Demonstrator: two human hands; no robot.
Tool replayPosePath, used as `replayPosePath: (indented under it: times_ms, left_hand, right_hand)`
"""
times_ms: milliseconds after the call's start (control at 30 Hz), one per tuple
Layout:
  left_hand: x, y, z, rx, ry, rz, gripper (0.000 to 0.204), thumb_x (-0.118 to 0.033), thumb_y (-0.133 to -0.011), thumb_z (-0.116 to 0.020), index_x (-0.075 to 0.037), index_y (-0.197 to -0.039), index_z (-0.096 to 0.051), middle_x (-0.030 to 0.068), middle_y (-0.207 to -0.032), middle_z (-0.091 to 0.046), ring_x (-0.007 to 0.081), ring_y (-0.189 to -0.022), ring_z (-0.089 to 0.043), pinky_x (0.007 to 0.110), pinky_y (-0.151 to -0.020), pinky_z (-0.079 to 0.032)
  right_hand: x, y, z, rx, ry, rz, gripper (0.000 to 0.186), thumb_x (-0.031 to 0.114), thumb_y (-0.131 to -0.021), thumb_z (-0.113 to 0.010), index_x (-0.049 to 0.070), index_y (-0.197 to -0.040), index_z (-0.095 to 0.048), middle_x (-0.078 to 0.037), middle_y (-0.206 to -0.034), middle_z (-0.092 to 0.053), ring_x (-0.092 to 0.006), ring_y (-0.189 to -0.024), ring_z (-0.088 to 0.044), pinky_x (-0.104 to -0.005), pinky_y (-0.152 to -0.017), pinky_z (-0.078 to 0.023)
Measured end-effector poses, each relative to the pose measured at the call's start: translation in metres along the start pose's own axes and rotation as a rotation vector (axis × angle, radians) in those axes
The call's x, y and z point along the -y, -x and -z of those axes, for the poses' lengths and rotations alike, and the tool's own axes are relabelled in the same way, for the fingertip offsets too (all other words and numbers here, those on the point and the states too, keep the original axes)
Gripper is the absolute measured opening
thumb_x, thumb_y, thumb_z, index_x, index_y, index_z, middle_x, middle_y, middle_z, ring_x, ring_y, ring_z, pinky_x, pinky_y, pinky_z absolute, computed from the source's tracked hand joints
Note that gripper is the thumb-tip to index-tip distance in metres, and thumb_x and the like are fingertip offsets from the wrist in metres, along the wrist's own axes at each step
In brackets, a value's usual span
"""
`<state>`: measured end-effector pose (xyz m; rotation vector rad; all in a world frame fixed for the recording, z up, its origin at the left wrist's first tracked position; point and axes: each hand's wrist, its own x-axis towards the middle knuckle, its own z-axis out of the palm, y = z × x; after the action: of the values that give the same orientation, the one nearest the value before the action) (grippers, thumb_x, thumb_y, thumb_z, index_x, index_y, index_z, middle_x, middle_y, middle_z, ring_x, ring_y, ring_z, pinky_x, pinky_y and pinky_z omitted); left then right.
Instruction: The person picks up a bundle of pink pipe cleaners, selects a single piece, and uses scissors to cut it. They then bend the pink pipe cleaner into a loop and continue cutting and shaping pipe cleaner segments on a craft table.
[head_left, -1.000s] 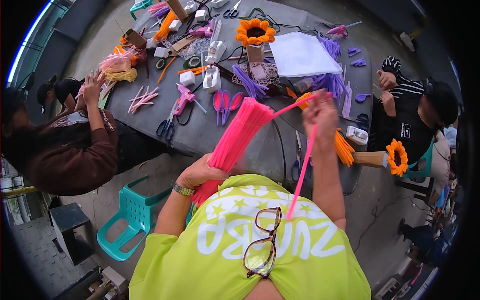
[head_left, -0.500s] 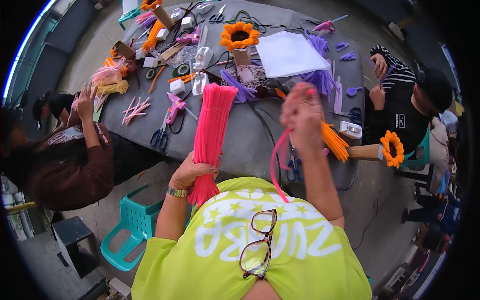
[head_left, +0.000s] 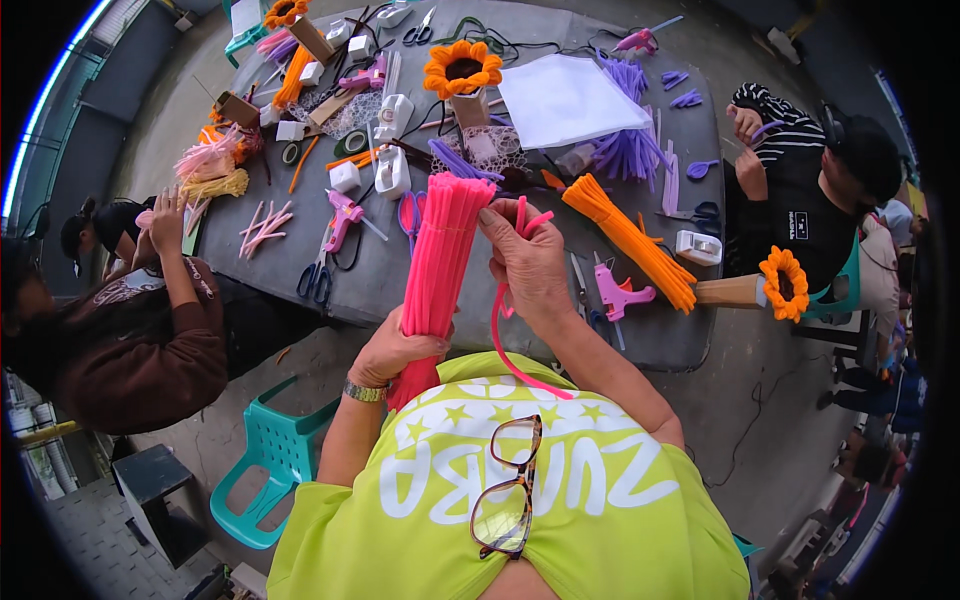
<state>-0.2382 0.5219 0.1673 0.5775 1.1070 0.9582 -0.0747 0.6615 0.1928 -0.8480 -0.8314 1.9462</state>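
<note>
My left hand is wrapped round the lower part of a thick bundle of hot pink pipe cleaners, held nearly upright over the table's near edge. At the bundle's upper end, my right hand pinches with thumb and fingertips against its side. A few loose pink pipe cleaners are held in that hand too, looping over its fingers and hanging toward my shirt. Just right of my right hand lie an orange bundle of pipe cleaners and a pink glue gun.
The grey table carries orange flowers, a white sheet, purple pipe cleaners, scissors and tape dispensers. Co-workers sit left and right. A green chair stands at my left.
My right hand has moved left and nearer the bundle, from above the orange pipe cleaners to the pink bundle's top. The pink bundle has shifted slightly right. The glue gun has come into sight.
</note>
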Motion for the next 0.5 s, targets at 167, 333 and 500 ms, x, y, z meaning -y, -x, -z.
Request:
replayPosePath:
  times_ms: [167,333,500]
  left_hand:
    - [0.0023,-0.0006,-0.0014,-0.063,-0.099,-0.008,0.054,-0.004,-0.069,-0.073,0.001,-0.12,-0.056,0.0049,-0.087,-0.063,0.0142,-0.07,-0.061,0.028,-0.064,-0.05]
    - [0.0044,-0.0019,0.0001,-0.094,-0.247,-0.042,0.053,-0.005,-0.069,-0.074,0.0,-0.119,-0.058,0.0039,-0.088,-0.063,0.0129,-0.072,-0.061,0.028,-0.065,-0.051]
    - [0.0051,-0.0037,-0.0041,-0.108,-0.191,-0.029,0.052,-0.007,-0.069,-0.074,0.0,-0.118,-0.058,0.0038,-0.089,-0.063,0.0128,-0.073,-0.061,0.029,-0.066,-0.051]
  right_hand:
    - [-0.0003,-0.0009,0.0031,0.003,0.029,0.013,0.015,0.021,-0.093,-0.069,0.009,-0.099,-0.065,0.006,-0.074,-0.059,0.0004,-0.049,-0.042,-0.0186,-0.041,-0.03]
    - [-0.0004,-0.0022,0.0053,-0.024,0.001,-0.007,0.014,0.02,-0.094,-0.066,0.008,-0.101,-0.066,0.007,-0.072,-0.057,0.0004,-0.048,-0.04,-0.0186,-0.041,-0.03]
    - [-0.0021,-0.0039,0.008,-0.079,-0.038,-0.043,0.013,0.02,-0.095,-0.065,0.009,-0.1,-0.066,0.007,-0.072,-0.056,0.0009,-0.048,-0.039,-0.0187,-0.041,-0.03]
